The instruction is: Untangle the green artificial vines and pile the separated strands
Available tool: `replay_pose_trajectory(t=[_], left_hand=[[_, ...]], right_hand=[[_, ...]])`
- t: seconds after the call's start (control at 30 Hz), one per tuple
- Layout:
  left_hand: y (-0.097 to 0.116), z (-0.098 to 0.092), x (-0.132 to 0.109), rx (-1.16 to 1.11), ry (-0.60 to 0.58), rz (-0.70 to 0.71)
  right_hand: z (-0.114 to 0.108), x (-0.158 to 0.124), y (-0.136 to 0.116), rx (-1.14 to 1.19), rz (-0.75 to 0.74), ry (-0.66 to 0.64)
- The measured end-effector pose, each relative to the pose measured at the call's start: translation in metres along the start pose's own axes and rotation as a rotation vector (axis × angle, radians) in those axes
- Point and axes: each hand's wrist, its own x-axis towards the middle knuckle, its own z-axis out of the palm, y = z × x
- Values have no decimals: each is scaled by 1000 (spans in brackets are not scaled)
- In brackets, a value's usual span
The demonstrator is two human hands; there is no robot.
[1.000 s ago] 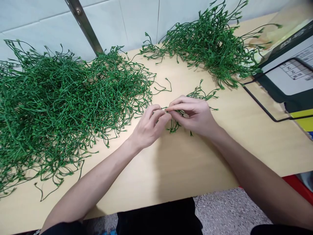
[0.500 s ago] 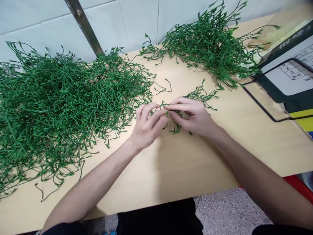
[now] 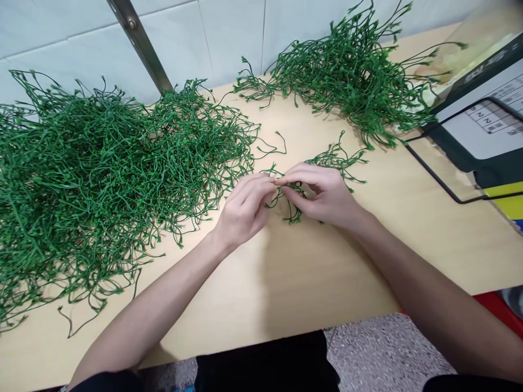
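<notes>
Over the middle of the table, my left hand (image 3: 245, 208) and my right hand (image 3: 324, 193) meet at the fingertips. My right hand pinches thin green artificial plant stems (image 3: 295, 211), whose small tufted ends hang below and left of its fingers. The fingers of my left hand are bent together, its thumb and fingertips closed on the same stems; the exact contact point is hidden. Just beyond my right hand lies a small cluster of similar stems (image 3: 341, 160). One loose stem (image 3: 272, 148) rests on the table above my hands.
A large heap of green stems (image 3: 122, 163) covers the left of the table (image 3: 229, 294). Another pile (image 3: 351, 81) sits against the tiled wall (image 3: 232, 32). At the right are a dark box with a white label (image 3: 482, 125) and a black wire frame (image 3: 435, 177). A metal bar (image 3: 141, 46) slants behind.
My left hand's fingers have curled in from a more spread pose and closed at the stems by my right fingertips. My right hand has hardly moved.
</notes>
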Motion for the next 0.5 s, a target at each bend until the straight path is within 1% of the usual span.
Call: replay_pose_trajectory(t=[0.1, 0.17, 0.23, 0.37, 0.5], left_hand=[[0, 1, 1, -17, 63, -42], [0, 1, 0, -9, 81, -47], [0, 2, -2, -25, 75, -27], [0, 2, -5, -85, 16, -2], [1, -2, -2, -29, 52, -2]], right_hand=[[0, -1, 0, -5, -19, -35], [1, -2, 1, -7, -22, -54], [2, -3, 2, -18, -21, -63], [4, -4, 3, -46, -2, -88], [4, -4, 3, -33, 26, -52]])
